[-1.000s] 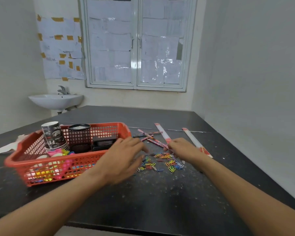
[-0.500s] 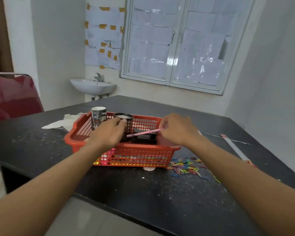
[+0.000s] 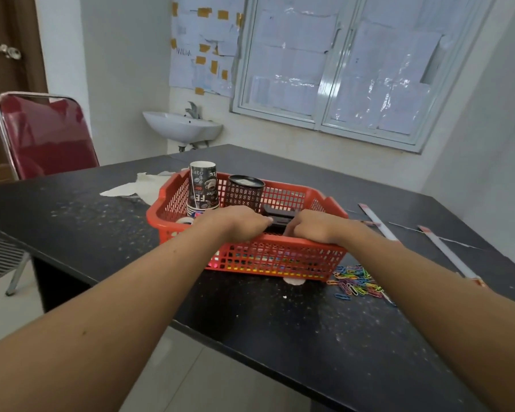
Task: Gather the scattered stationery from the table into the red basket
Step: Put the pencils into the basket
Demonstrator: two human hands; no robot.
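The red basket (image 3: 280,258) stands on the dark table (image 3: 101,221) just left of a heap of paper clips (image 3: 356,285), with the left hand (image 3: 238,223) and right hand (image 3: 312,226) dipped inside, fingers curled down; whether either grasps anything cannot be told.

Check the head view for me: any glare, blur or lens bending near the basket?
Head view: even daylight from the papered window, with glare patches on its lower panes and on the red chair back; the wide lens slants the window frame; red basket and paper clips are sharp, with only faint shadow beneath the basket.
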